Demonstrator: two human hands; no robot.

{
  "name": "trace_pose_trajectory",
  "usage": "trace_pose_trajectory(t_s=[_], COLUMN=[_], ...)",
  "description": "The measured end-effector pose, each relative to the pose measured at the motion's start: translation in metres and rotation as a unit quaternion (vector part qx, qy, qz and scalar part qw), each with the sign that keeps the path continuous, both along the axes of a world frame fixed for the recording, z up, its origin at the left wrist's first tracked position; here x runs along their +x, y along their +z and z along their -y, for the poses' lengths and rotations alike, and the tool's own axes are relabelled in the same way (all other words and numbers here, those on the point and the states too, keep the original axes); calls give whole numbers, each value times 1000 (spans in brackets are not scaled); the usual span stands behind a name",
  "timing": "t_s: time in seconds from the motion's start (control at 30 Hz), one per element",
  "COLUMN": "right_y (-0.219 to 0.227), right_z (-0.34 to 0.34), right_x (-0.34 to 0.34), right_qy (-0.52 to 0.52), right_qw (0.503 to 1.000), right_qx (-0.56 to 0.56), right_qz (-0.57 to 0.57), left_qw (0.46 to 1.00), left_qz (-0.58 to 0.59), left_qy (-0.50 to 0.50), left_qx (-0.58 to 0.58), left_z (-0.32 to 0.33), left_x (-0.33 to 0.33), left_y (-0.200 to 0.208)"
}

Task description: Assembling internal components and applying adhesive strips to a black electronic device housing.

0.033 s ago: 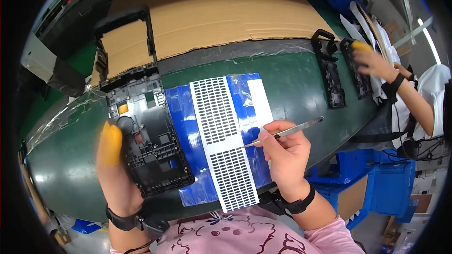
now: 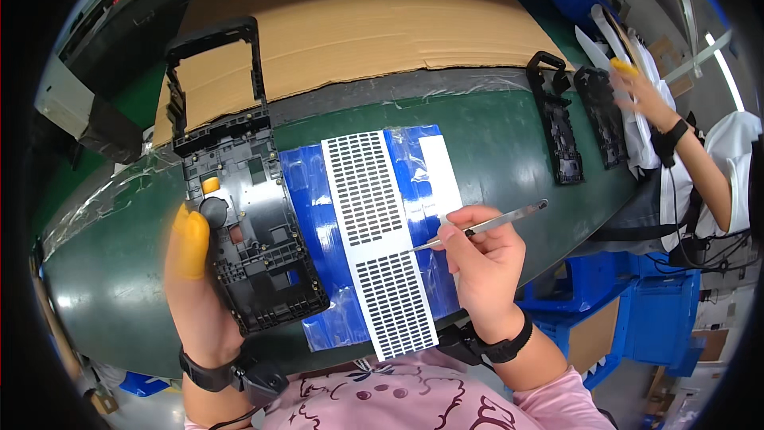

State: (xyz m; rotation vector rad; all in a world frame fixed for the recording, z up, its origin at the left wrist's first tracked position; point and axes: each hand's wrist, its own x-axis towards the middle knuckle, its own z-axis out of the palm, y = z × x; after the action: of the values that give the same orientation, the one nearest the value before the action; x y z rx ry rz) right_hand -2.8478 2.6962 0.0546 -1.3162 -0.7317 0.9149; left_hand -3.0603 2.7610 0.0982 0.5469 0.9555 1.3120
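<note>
My left hand [image 2: 195, 287], a yellow cot on its thumb, holds the lower left edge of a long black plastic frame [image 2: 255, 247] that lies on the green belt [image 2: 119, 271]. My right hand [image 2: 485, 267] pinches slim metal tweezers [image 2: 497, 223]. Their tip touches the right edge of a white sheet [image 2: 370, 215] printed with rows of small dark squares. That sheet lies on a blue backing film [image 2: 314, 207], just right of the frame.
Brown cardboard [image 2: 358, 24] covers the surface beyond the belt. Two more black frames [image 2: 557, 127] lie at the right, where another person's hand [image 2: 641, 95] with a yellow fingertip cot works. Blue crates [image 2: 652, 318] stand below right.
</note>
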Motion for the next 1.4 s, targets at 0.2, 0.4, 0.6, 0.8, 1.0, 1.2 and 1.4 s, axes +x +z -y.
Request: trace_pose_trajectory(t_s=[0.2, 0.4, 0.6, 0.8, 1.0, 1.2, 1.4], right_y=[3, 40, 49, 38, 38, 36, 35], right_z=[-1, 10, 14, 13, 12, 11, 11], right_x=[0, -7, -47, -59, -61, -60, -60], right_qy=[-13, 19, 173, 152, 151, 156, 155], right_qw=[1000, 993, 980, 983, 983, 984, 985], right_qx=[-15, 31, 61, 46, 53, 37, 34], right_qz=[12, -110, -83, -88, -85, -74, -67], left_qw=[999, 989, 975, 979, 976, 979, 974], left_qz=[-13, 97, 136, 106, 119, 104, 142], left_qy=[-40, -108, -174, -170, -181, -172, -172], left_qx=[32, 0, -40, -28, -35, -23, -34], left_z=[10, 25, 27, 28, 27, 28, 28], left_x=[3, 6, 5, 5, 4, 5, 5], left_y=[-4, -15, -15, -17, -15, -15, -9])
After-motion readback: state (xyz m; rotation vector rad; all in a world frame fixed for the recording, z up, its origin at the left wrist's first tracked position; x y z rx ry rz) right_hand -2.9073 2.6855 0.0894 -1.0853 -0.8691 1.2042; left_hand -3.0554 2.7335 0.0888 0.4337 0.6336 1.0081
